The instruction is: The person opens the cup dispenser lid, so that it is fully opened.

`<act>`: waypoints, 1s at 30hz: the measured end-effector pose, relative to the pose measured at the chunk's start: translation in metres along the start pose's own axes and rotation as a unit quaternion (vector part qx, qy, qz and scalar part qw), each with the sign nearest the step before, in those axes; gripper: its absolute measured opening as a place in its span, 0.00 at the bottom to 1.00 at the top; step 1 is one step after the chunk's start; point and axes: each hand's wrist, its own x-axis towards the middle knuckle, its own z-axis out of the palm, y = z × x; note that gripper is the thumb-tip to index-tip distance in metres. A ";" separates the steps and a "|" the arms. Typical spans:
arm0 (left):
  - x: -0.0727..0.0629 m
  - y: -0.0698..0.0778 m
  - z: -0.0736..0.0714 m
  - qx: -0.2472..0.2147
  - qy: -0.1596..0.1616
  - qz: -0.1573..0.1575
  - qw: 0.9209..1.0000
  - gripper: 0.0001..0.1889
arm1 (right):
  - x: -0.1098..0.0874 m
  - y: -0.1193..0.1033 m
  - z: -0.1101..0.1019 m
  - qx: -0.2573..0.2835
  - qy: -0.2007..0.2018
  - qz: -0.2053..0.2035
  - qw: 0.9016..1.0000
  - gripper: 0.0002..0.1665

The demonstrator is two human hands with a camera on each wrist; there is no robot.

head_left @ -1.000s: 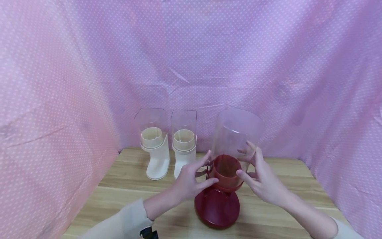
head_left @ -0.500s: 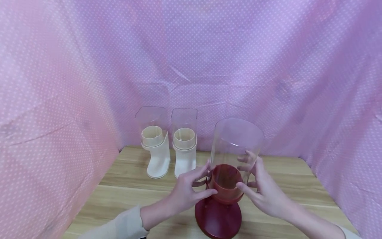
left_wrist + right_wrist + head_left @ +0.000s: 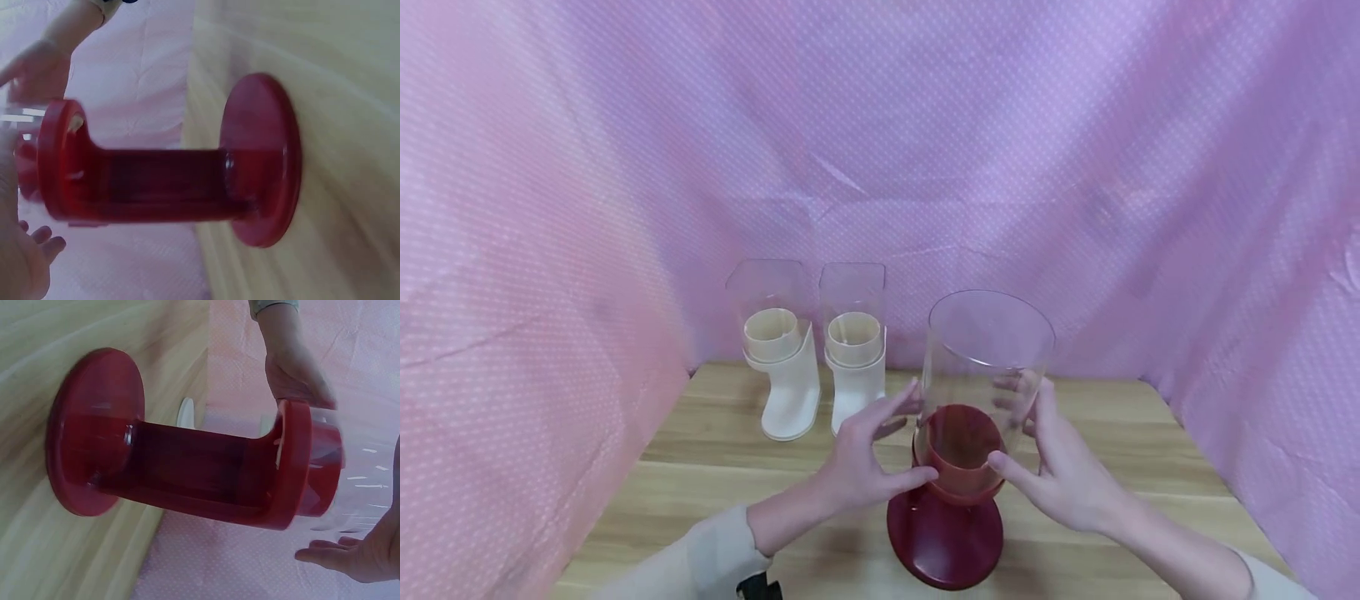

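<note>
In the head view, a dark red dispenser stands upright on the table, with a round base (image 3: 945, 542), a red collar (image 3: 966, 446) and a clear cylinder (image 3: 988, 333) on top. My left hand (image 3: 865, 462) is beside its left side, thumb near the collar and fingers spread a little apart from it. On the other side is my right hand (image 3: 1067, 467), thumb in front and fingers behind the cylinder, seen through it. Both wrist views show the red stand (image 3: 169, 187) from the side; in the right wrist view my right fingers look straight, apart from the collar (image 3: 325, 472).
Two cream dispensers (image 3: 793, 400) (image 3: 853, 392) with clear square-topped containers stand at the back left of the wooden table (image 3: 700, 483). Pink dotted cloth (image 3: 880, 125) hangs behind the table and along both sides.
The red dispenser has come nearer to me along with both hands. My left fingers have since spread away from the cylinder. The view has shifted slightly; the cream dispensers stay put.
</note>
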 end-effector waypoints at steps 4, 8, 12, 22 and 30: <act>0.015 -0.004 -0.008 -0.039 -0.042 -0.045 0.997 0.58 | 0.015 0.000 -0.006 0.026 0.019 -0.029 0.999 0.61; 0.027 -0.007 -0.011 -0.082 -0.086 -0.089 0.989 0.58 | 0.025 0.001 -0.007 0.059 0.028 -0.027 0.998 0.60; 0.029 -0.010 -0.010 -0.111 -0.118 -0.106 0.981 0.55 | 0.030 0.005 -0.004 0.085 0.021 -0.026 0.996 0.58; 0.018 -0.005 -0.001 -0.110 -0.086 -0.133 0.981 0.51 | 0.032 0.016 0.001 0.149 -0.002 -0.081 0.986 0.53; 0.022 -0.016 -0.001 -0.066 -0.091 -0.086 0.990 0.54 | 0.029 0.016 0.001 0.120 0.018 -0.070 0.990 0.46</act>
